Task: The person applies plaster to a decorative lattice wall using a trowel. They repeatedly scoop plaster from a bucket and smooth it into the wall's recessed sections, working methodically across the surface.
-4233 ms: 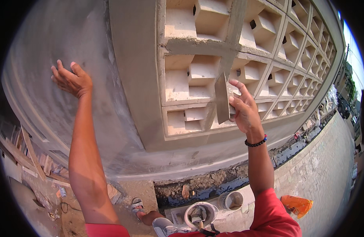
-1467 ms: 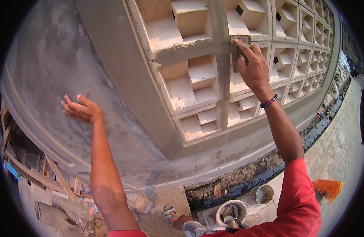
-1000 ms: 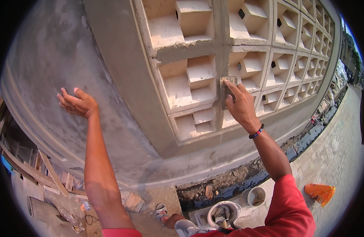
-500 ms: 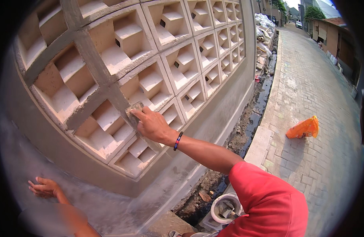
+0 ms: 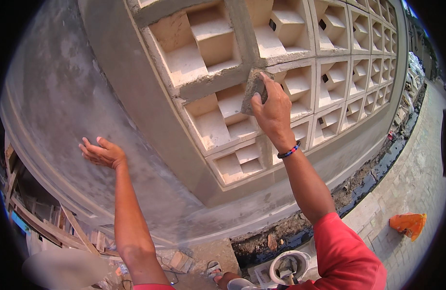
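My right hand (image 5: pixel 273 104) grips a flat, rectangular, mortar-smeared grey tool (image 5: pixel 252 87), held against a grey mortar joint (image 5: pixel 255 46) between cream decorative breeze blocks (image 5: pixel 203 118). The tool lies just below where two joints cross, beside a block opening, and my fingers hide part of it. My left hand (image 5: pixel 101 152) is at the smooth grey plastered wall (image 5: pixel 63 87) to the left, fingers apart and curved, holding nothing; whether it touches the surface I cannot tell. A plain grey band (image 5: pixel 126 96) frames the grid of blocks.
A narrow drain with dark water (image 5: pixel 353 203) runs along the wall's foot. A bucket with tools (image 5: pixel 300 261) stands by my foot, an orange bag (image 5: pixel 406 224) lies on the paving, timber scraps (image 5: pixel 63 227) are at lower left, and pale sacks (image 5: pixel 414 72) line the far right.
The view swung right half a second ago and is back on the wall. My right hand has moved the tool slightly up and left along the joint since a second ago.
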A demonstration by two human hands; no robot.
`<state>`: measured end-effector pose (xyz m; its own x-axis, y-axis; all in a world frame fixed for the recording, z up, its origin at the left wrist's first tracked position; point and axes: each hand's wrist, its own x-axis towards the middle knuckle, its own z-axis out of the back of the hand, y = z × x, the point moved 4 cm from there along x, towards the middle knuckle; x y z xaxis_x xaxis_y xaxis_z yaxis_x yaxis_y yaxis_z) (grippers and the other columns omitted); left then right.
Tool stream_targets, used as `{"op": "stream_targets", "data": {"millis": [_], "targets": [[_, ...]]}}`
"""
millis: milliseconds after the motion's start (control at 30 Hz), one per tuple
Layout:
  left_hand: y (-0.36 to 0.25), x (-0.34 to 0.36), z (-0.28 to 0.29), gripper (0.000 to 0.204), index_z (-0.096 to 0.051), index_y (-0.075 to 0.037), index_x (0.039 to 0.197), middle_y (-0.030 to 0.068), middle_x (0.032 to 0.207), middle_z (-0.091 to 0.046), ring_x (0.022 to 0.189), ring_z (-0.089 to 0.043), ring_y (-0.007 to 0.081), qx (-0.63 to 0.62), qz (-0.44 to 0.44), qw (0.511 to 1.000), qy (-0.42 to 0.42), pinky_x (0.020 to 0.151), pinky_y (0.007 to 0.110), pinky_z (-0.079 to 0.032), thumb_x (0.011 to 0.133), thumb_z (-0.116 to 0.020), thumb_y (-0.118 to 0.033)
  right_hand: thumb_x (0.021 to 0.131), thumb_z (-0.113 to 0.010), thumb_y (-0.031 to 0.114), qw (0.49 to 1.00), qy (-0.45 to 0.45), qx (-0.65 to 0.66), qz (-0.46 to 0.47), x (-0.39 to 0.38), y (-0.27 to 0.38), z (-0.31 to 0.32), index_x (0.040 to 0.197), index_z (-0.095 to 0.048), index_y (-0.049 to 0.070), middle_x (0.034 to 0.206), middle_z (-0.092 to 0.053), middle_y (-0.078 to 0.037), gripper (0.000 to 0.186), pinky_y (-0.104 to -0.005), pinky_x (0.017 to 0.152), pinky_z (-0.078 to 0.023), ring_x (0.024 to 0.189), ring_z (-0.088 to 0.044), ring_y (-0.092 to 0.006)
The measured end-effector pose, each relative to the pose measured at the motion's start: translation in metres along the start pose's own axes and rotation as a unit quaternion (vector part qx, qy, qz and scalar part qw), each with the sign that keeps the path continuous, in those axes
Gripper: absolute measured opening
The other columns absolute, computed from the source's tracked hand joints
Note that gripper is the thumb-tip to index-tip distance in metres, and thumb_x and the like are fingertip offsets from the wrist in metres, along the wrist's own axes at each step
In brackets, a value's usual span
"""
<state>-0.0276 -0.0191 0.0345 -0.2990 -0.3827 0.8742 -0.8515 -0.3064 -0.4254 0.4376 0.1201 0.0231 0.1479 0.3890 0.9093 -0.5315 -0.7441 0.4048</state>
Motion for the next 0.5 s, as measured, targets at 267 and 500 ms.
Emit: {"op": "stream_targets", "data": {"millis": [267, 500], "targets": [[-0.009, -0.003, 0.0, 0.055, -0.044, -0.009, 0.145, 0.0225, 0.154, -0.036, 0.141, -0.033, 0.0416, -0.005, 0.003, 1.0, -0.007, 0.116, 0.054, -0.023, 0.098, -0.049, -0.037, 0.082, -0.061, 0.011, 0.988, 0.141, 0.07, -0.001, -0.033, 0.074, -0.054, 0.13, -0.054, -0.001, 0.094, -0.058, -0.024, 0.05, -0.0505, 0.072, -0.054, 0.081, -0.063, -0.0429], [-0.004, -0.002, -0.003, 0.055, -0.04, -0.011, 0.147, 0.022, 0.157, -0.03, 0.143, -0.026, 0.0444, -0.004, 0.009, 1.0, 0.015, 0.116, 0.056, -0.021, 0.098, -0.047, -0.036, 0.081, -0.063, 0.011, 1.0, -0.008, -0.005, -0.026, 0.016, 0.02, -0.01, 0.129, -0.056, -0.005, 0.094, -0.06, -0.022, 0.051, -0.0468, 0.072, -0.053, 0.081, -0.064, -0.0383]]}}
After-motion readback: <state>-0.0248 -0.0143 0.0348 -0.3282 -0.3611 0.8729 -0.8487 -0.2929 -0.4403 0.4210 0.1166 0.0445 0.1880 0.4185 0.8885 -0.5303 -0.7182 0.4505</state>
